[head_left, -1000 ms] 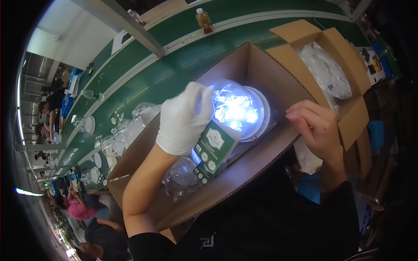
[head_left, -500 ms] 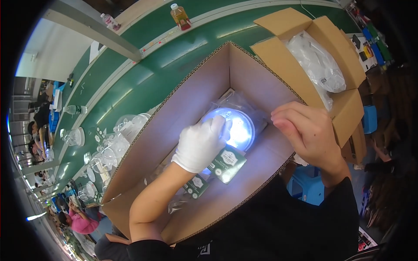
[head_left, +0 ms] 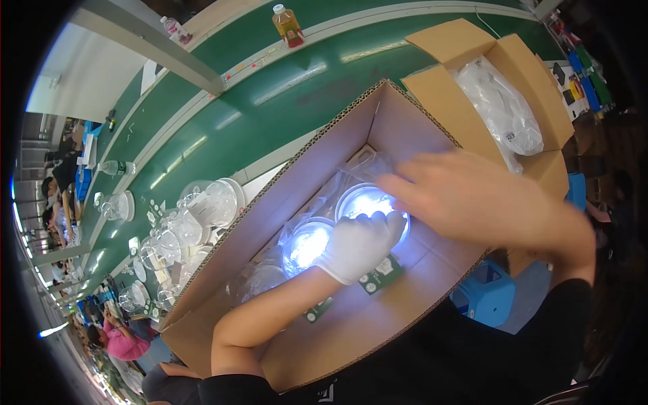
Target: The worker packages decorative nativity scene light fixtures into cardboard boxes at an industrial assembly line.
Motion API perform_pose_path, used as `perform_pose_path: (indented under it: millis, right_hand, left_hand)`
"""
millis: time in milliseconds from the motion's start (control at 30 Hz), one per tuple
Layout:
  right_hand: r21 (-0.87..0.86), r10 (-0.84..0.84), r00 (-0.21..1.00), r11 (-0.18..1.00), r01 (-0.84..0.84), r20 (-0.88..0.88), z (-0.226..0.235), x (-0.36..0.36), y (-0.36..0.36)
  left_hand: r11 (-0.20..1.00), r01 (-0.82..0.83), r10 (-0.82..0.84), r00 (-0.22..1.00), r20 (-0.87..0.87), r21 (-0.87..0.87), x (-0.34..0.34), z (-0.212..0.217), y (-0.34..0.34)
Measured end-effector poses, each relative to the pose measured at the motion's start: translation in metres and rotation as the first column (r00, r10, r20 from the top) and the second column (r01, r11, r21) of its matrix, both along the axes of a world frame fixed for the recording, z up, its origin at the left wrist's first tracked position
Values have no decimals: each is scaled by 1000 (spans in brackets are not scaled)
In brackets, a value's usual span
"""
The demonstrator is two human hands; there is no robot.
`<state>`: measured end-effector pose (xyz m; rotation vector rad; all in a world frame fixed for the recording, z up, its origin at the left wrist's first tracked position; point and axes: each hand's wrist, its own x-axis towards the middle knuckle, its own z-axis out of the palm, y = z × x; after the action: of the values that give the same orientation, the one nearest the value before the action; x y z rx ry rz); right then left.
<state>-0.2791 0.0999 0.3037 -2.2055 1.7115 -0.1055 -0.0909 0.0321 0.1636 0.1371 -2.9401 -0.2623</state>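
Inside a deep open cardboard box (head_left: 324,354), two round clear ornaments glow bright white. My left hand (head_left: 364,246), in a white glove, has its fingers curled on the right lit ornament (head_left: 370,198) and partly covers it. The left lit ornament (head_left: 307,246) lies beside my gloved wrist. Green printed tags (head_left: 381,273) hang below them, and clear plastic wrap (head_left: 368,162) lies around them. My bare right hand (head_left: 445,192) reaches over the box's right wall with its fingertips by the right ornament; motion smears its fingers.
Several clear ornaments with white bases (head_left: 216,202) crowd the green table (head_left: 253,111) left of the box. Another open carton (head_left: 432,94) holds plastic-wrapped goods (head_left: 499,104). A drink bottle (head_left: 288,27) stands at the far edge. A blue stool (head_left: 489,290) is at right.
My left hand has shifted right and down, uncovering a second lit ornament at its left. My right hand has swung left over the box toward the right ornament. The view has shifted slightly.
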Motion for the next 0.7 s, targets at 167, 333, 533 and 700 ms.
perform_pose_path:
  millis: [167, 333, 533, 700]
  right_hand:
    - [555, 365, 929, 786, -272, -63, -61, 13, -114]
    - [570, 354, 831, 820, -55, -428, -237, 37, -164]
    - [623, 287, 934, 776, -95, -215, -258, 36, -168]
    - [604, 355, 935, 743, -288, 9, -257, -13, -155]
  left_hand:
    - [994, 3, -8, 999, -45, -113, -2, -6, 7]
    - [993, 56, -59, 998, -29, -102, -9, 1, 20]
    - [992, 79, -80, 997, -4, -103, 9, 0, 25]
    - [998, 67, -67, 998, -9, 9, 8, 0, 19]
